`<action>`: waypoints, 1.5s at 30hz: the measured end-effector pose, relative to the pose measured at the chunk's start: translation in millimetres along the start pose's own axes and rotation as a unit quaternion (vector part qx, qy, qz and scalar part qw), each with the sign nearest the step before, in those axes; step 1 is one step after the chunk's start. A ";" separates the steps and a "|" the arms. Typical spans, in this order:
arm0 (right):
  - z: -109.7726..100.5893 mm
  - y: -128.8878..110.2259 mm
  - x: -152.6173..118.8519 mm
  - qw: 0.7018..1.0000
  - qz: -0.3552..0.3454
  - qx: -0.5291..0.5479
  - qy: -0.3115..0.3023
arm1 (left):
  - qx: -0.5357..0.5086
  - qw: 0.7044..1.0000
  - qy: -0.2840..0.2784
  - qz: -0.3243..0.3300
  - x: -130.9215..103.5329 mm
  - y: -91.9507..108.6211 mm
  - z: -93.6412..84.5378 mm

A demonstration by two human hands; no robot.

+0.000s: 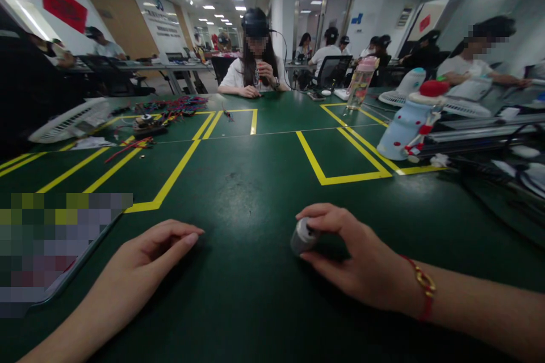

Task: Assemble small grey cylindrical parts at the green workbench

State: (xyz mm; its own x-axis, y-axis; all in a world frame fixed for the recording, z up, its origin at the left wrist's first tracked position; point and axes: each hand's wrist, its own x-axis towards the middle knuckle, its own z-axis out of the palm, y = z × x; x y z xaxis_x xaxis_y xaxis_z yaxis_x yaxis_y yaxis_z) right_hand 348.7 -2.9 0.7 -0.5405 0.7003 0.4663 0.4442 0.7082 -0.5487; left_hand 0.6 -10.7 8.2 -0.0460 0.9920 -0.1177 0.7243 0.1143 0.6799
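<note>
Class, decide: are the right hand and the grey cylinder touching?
Touching: the head view shows the right hand clasping the grey cylinder between thumb and fingers.

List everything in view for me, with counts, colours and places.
Cylinder: one, silver-grey, in right hand
Table: one, green, underneath
Tape: several strips, yellow, on table
Wires: many, mostly red, far left
Vented devices: three, white, one left, two right
Flat object: one, blurred, near left
Figure-shaped bottle: one, blue and red, right
Clear bottle: one, pink top, far right
Rails: several, silver, right
People: several, opposite and behind
Hands: two, left, right
</note>
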 end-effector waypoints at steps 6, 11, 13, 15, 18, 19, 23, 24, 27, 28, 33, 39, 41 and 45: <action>19.5 -5.1 2.6 0.996 0.024 0.054 -0.061 | 0.012 0.999 -0.027 0.040 2.5 9.1 8.5; 22.5 1.4 0.3 0.988 0.088 0.124 -0.028 | -0.023 0.979 -0.045 0.198 -2.9 71.2 42.0; 24.4 1.9 0.6 0.986 0.092 0.138 -0.027 | -0.048 0.968 -0.053 0.239 -4.3 95.3 54.1; 24.9 1.3 1.4 0.986 0.100 0.133 -0.031 | -0.076 0.963 -0.049 0.255 -4.2 108.2 60.4; 22.4 -1.7 3.6 0.987 0.119 0.110 -0.019 | -0.100 0.966 -0.016 0.237 -2.2 104.6 60.6; 21.0 -2.9 4.8 0.987 0.124 0.097 -0.014 | -0.097 0.969 -0.009 0.227 -1.1 99.3 60.1; 17.2 -5.8 9.4 0.991 0.125 0.052 -0.010 | -0.030 0.974 -0.048 0.219 4.0 76.8 67.7; 17.3 -6.3 10.2 0.991 0.124 0.049 -0.012 | -0.005 0.972 -0.061 0.226 5.2 73.4 72.3; 18.3 -7.1 11.0 0.990 0.128 0.052 0.000 | 0.061 0.965 -0.075 0.243 7.6 70.7 85.3; 17.6 -6.5 10.6 0.990 0.131 0.051 0.010 | 0.073 0.964 -0.076 0.245 7.7 71.3 87.3; -17.9 19.1 -1.1 0.980 0.183 -0.031 0.075 | 0.003 0.975 -0.092 0.202 3.8 66.6 66.5; -124.8 97.1 -50.3 0.877 0.372 -0.251 0.172 | -0.025 0.996 -0.003 0.083 4.0 21.4 10.0; -151.2 119.6 -69.3 0.849 0.403 -0.284 0.188 | -0.031 0.999 0.007 0.042 6.0 7.9 -0.3; -164.0 140.0 -88.7 0.820 0.413 -0.350 0.187 | -0.029 0.999 0.015 0.000 8.5 -3.4 -3.3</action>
State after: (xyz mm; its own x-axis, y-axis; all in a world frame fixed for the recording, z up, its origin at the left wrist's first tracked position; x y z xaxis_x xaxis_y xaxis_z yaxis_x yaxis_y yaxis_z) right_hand 576.0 48.8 -3.6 0.3497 0.8527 0.3880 0.9201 -0.2348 -0.3134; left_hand -4.6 -2.5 7.3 -0.0677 0.9931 -0.0956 0.6839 0.1159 0.7203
